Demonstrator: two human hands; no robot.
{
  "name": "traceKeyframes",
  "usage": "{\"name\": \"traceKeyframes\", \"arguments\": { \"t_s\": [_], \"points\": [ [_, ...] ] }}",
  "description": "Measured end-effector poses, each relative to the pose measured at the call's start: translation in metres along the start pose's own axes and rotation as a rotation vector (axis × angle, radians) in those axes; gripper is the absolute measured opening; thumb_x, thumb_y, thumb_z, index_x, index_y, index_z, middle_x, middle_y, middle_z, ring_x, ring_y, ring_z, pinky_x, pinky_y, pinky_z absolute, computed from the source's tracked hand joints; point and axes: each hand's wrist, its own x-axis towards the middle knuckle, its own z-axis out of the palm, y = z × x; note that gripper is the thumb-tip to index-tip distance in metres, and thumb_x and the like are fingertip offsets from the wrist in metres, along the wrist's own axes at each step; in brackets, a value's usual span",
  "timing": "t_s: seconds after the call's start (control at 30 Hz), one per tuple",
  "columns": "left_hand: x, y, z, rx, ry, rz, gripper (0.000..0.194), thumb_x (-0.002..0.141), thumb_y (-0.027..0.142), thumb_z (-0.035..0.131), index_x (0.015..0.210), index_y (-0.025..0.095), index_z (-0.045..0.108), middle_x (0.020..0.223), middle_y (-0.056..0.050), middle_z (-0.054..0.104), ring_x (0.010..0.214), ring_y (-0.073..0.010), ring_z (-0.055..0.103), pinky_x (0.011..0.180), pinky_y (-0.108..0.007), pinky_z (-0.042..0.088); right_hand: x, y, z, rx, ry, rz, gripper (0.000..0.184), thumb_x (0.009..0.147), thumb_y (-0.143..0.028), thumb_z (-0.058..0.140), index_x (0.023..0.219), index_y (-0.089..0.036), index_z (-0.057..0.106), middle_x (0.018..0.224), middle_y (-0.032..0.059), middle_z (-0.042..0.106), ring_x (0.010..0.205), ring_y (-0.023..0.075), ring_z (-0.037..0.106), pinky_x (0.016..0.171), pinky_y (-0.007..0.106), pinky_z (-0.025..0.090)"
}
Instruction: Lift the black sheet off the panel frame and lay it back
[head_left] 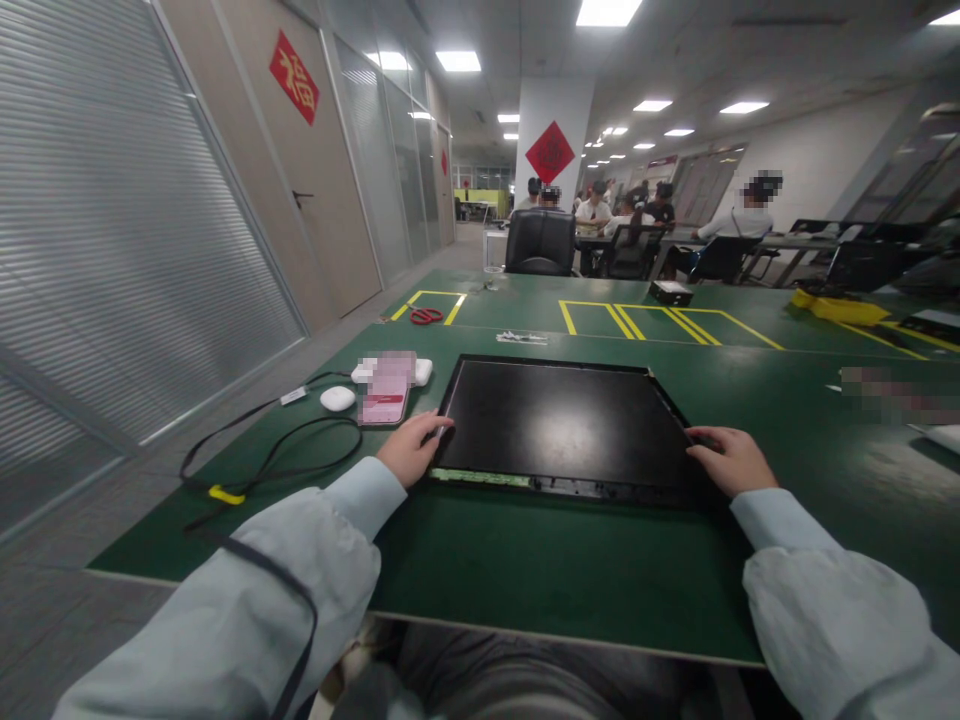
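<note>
A black flat display panel (562, 415) lies in front of me, screen side up, with a thin dark frame. Along its near edge runs an exposed strip, green on the left and black on the right. My left hand (411, 447) grips the panel's left edge, thumb on top. At the opposite edge, my right hand (733, 458) is closed on the frame in the same way. The fingers under the panel are hidden on both sides.
Left of the panel are a pink-screened phone (386, 390), a white rounded case (337, 399) and a black cable (277, 455). Red-handled scissors (426, 316) and a small black box (670, 292) lie farther back on the green table (555, 570). Several people sit beyond.
</note>
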Motion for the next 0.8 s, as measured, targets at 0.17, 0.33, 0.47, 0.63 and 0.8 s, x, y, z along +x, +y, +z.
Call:
{"name": "traceKeyframes", "arguments": {
  "t_s": [0.17,0.33,0.47,0.63,0.8],
  "points": [
    [-0.001,0.008,0.0,-0.302,0.068,-0.057,0.041,0.079,0.029,0.066,0.118,0.021,0.079,0.141,-0.013,0.073,0.144,-0.0354,0.059,0.127,-0.057,0.035,0.004,0.007,0.007,-0.014,-0.091,0.067,0.048,0.067,-0.046,0.062,0.101,-0.021,0.084,0.109,0.0151,0.077,0.111,0.0365,0.07,0.103,0.051,0.053],
    [-0.001,0.019,-0.002,-0.717,0.071,-0.119,0.065,0.073,0.033,0.077,0.135,0.018,0.068,0.146,-0.017,0.069,0.141,-0.0365,0.061,0.12,-0.057,0.046,0.004,0.007,0.006,-0.02,-0.105,0.07,0.047,0.067,-0.045,0.063,0.102,-0.022,0.084,0.111,0.0152,0.078,0.114,0.0384,0.07,0.105,0.053,0.053],
    [-0.001,0.024,-0.001,-0.767,0.154,-0.222,0.057,0.067,0.025,0.081,0.123,0.019,0.071,0.147,-0.017,0.068,0.15,-0.0379,0.052,0.121,-0.056,0.045,0.005,0.012,0.008,0.003,-0.105,0.055,0.044,0.068,-0.044,0.064,0.102,-0.022,0.083,0.108,0.0131,0.079,0.109,0.036,0.072,0.101,0.051,0.055],
    [-0.002,0.035,-0.001,-0.976,0.177,-0.427,0.054,0.069,0.012,0.078,0.122,0.017,0.067,0.126,-0.015,0.077,0.111,-0.0306,0.077,0.091,-0.042,0.065,0.005,0.015,0.009,0.032,-0.117,0.045,0.043,0.07,-0.043,0.064,0.102,-0.022,0.083,0.104,0.0117,0.08,0.103,0.0333,0.074,0.099,0.048,0.056],
    [-0.002,0.047,-0.004,-1.13,0.16,-0.579,0.066,0.075,0.007,0.08,0.138,0.015,0.06,0.079,-0.002,0.074,0.06,-0.0177,0.072,0.055,-0.026,0.06,0.004,0.012,0.009,0.037,-0.108,0.063,0.042,0.069,-0.042,0.065,0.101,-0.022,0.083,0.105,0.0119,0.08,0.104,0.0334,0.074,0.099,0.048,0.056]
  ]
}}
